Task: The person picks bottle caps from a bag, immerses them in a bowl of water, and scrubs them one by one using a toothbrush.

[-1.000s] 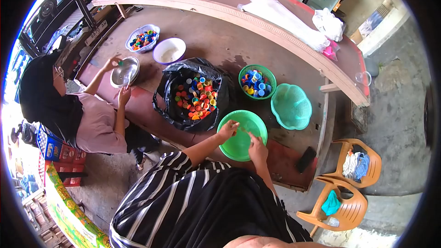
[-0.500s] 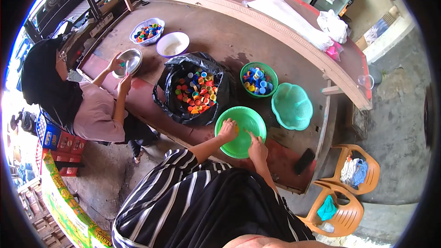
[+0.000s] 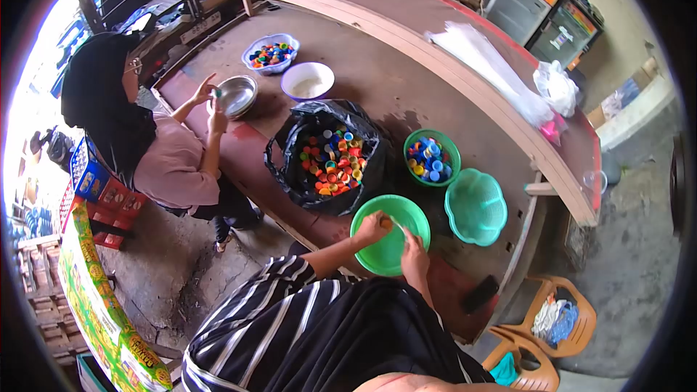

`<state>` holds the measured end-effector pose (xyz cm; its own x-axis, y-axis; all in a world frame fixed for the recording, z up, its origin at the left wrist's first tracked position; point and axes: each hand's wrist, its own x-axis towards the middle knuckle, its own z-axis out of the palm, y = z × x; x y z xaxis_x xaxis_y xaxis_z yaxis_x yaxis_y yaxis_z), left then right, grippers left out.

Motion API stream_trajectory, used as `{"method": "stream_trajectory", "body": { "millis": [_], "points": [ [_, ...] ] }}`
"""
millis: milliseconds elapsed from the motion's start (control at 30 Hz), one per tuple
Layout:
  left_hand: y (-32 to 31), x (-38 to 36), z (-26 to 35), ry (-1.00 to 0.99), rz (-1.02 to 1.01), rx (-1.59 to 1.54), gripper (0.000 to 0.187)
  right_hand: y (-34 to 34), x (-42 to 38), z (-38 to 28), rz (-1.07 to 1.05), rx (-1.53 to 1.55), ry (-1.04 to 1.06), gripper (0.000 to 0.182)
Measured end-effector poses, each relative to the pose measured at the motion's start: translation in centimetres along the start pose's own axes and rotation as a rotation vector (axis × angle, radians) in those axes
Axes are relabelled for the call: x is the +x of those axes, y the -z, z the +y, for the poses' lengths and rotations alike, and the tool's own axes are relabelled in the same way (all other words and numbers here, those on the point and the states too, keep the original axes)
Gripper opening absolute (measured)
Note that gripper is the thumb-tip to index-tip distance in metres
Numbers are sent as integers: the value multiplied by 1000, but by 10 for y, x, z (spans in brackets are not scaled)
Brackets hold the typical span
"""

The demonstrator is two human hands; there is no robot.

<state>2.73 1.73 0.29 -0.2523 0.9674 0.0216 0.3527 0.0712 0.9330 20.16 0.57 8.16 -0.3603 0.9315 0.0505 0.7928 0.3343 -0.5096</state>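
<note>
Over the light green basin, my left hand is closed around a small orange-yellow bottle cap, partly hidden by the fingers. My right hand grips a thin, pale, blade-like tool, its tip close to the cap. Just beyond the basin stands a black plastic bag of red, orange and yellow caps. To the right are a dark green basket holding mostly blue caps and a scalloped turquoise basket.
Across the table, a co-worker holds a small greenish thing beside metal bowls. A white bowl and a scalloped basin of caps stand behind. A dark phone-like object lies near the right edge, above orange chairs.
My hands have lifted and come closer together, bringing the tool's tip up to the cap. The view has shifted, so everything appears lower and mostly further right. The co-worker's hands stay near the metal bowls.
</note>
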Motion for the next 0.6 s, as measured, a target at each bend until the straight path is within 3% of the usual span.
{"method": "stream_trajectory", "body": {
  "millis": [33,133,267,367,400,500,600],
  "points": [
    [0,-2,1,-11,18,-15,34,0,2,2,22,49,1,38],
    [2,-11,6,230,-31,-301,34,-1,1,6,13,201,45,34],
    [11,-13,2,249,-95,-313,33,7,1,8,-38,-1,-18,26],
    [10,-16,-3,268,-89,-523,28,13,5,12,35,70,-28,24],
    [9,-16,-5,281,-103,-575,27,20,5,5,3,200,3,21],
    [10,-12,2,319,-145,-701,26,28,-3,-3,-108,194,-62,19],
    [21,-11,21,350,-188,-666,28,25,-3,15,56,55,-145,19]
  ]
}}
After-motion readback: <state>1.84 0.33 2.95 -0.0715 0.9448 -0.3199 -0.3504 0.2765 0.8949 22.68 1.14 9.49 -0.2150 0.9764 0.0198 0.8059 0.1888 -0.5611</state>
